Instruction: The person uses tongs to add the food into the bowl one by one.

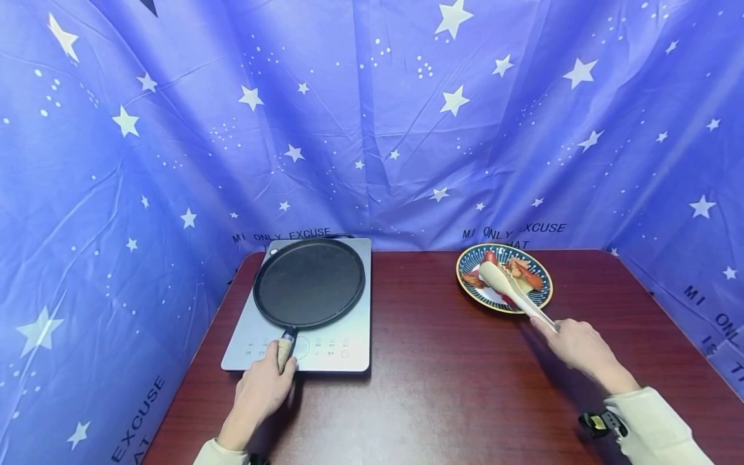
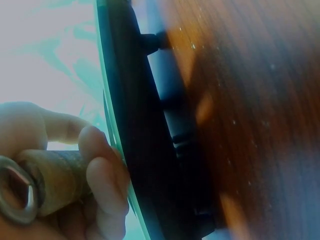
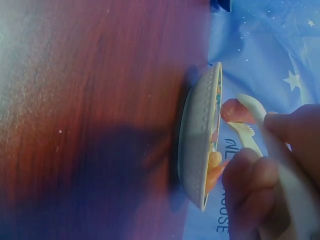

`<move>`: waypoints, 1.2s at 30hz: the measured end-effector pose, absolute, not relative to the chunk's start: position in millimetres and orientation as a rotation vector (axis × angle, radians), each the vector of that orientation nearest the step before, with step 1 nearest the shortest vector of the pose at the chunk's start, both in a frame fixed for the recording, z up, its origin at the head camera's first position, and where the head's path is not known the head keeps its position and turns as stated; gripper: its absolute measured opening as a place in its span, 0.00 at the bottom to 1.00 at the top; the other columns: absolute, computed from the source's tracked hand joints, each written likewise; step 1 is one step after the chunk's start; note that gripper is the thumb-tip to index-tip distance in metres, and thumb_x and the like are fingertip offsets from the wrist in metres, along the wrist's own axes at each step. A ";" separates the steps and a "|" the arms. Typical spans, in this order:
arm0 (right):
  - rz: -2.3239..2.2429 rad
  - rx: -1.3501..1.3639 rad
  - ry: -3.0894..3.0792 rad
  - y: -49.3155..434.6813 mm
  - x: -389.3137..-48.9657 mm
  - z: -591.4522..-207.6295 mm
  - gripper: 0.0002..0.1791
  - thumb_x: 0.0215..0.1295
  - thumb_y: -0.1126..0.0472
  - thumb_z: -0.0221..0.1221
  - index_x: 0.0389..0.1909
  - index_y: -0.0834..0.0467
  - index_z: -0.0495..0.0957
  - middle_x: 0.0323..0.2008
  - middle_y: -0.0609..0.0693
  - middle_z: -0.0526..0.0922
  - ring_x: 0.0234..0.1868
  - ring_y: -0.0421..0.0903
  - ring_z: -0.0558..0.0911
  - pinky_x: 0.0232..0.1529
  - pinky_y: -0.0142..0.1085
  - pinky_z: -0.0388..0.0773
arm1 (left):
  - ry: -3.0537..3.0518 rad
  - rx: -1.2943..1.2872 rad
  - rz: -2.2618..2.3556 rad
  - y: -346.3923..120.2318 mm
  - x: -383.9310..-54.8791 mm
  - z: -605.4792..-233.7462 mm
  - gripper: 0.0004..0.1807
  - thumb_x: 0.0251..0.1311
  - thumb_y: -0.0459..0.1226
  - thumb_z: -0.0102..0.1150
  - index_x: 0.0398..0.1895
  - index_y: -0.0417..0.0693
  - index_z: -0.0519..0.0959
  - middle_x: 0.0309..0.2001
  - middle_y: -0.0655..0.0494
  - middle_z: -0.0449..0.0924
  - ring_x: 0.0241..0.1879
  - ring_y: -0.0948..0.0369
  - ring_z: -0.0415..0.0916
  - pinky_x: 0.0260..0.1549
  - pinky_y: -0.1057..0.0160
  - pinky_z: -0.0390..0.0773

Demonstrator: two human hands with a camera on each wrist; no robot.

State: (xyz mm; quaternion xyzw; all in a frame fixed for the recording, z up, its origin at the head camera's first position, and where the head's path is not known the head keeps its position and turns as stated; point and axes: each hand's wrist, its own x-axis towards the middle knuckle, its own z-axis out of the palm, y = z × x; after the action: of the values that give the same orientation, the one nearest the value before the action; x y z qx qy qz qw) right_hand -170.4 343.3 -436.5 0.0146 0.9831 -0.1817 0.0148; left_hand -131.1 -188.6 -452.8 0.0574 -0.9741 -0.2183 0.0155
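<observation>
A flat black frying pan (image 1: 310, 283) sits on a silver induction cooktop (image 1: 359, 336). My left hand (image 1: 263, 384) grips its wooden handle (image 2: 62, 177), which ends in a metal ring (image 2: 31, 207). My right hand (image 1: 583, 351) holds cream-coloured tongs (image 1: 510, 289) over a blue-patterned plate (image 1: 465, 263). Between the tong tips is a reddish piece of food (image 3: 236, 111), seemingly sausage, just above the plate's rim in the right wrist view. Other orange-red food pieces (image 1: 526, 274) lie on the plate.
Everything stands on a dark red wooden table (image 1: 430, 361). A blue curtain (image 1: 401, 155) with white stars hangs behind and at both sides, close to the table's edges. A black cable (image 1: 343, 236) runs behind the cooktop.
</observation>
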 end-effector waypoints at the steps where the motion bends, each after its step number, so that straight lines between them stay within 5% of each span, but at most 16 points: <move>1: -0.597 0.059 3.041 343.0 -170.1 -436.9 0.33 0.69 0.36 0.39 0.16 0.57 0.68 0.10 0.48 0.70 0.12 0.46 0.73 0.16 0.41 0.65 | -3.031 0.179 -0.678 -188.4 -131.1 -452.8 0.27 0.61 0.48 0.50 0.59 0.41 0.66 0.27 0.43 0.77 0.25 0.46 0.76 0.20 0.49 0.69; 17: -1.048 0.177 2.710 344.0 -175.0 -437.4 0.38 0.66 0.31 0.39 0.27 0.64 0.75 0.14 0.49 0.73 0.12 0.47 0.74 0.16 0.39 0.70 | -3.036 0.167 -0.679 -186.9 -132.0 -448.4 0.25 0.63 0.47 0.49 0.58 0.42 0.66 0.23 0.47 0.74 0.22 0.50 0.73 0.18 0.51 0.67; 36: -1.260 0.168 2.546 334.5 -174.6 -432.3 0.38 0.66 0.33 0.40 0.26 0.67 0.72 0.14 0.50 0.73 0.11 0.44 0.72 0.14 0.38 0.70 | -3.045 0.182 -0.671 -187.9 -131.1 -453.1 0.26 0.62 0.48 0.50 0.58 0.42 0.66 0.24 0.46 0.74 0.22 0.50 0.73 0.19 0.51 0.68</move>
State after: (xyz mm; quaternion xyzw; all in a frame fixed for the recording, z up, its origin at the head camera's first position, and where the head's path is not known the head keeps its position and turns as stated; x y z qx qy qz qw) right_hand -174.6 334.5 -432.3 0.0586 0.8849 -0.4380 0.1472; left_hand -131.1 -187.9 -453.1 0.0581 -0.9749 -0.2149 0.0093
